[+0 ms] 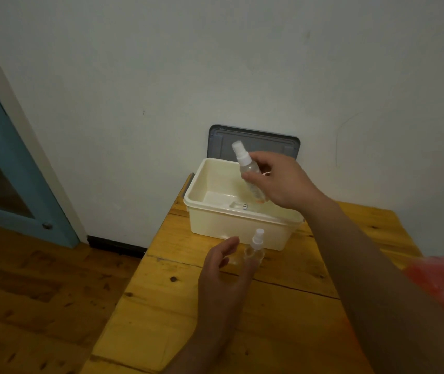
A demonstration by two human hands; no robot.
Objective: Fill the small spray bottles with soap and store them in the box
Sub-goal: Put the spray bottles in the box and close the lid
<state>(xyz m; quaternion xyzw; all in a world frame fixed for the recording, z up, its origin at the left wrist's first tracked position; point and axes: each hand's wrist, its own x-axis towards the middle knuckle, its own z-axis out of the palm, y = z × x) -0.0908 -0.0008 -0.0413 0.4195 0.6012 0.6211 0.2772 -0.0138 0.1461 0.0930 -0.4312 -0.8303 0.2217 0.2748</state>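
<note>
Yellow knotty plank table [242, 319] stands against a plain white wall [215, 63]. Darker wooden floor [40, 279] lies left of it, with a black baseboard [115, 245] at the wall's foot. Blue door [13, 171] with a glass pane at far left, a small round metal fitting [47, 226] near its lower corner.

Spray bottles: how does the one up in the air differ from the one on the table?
The raised bottle is tilted; the table bottle stands upright. The raised bottle is gripped by the right hand over the box; the table bottle sits before the box, beside the left hand. Both are small, clear, with white spray tops.
</note>
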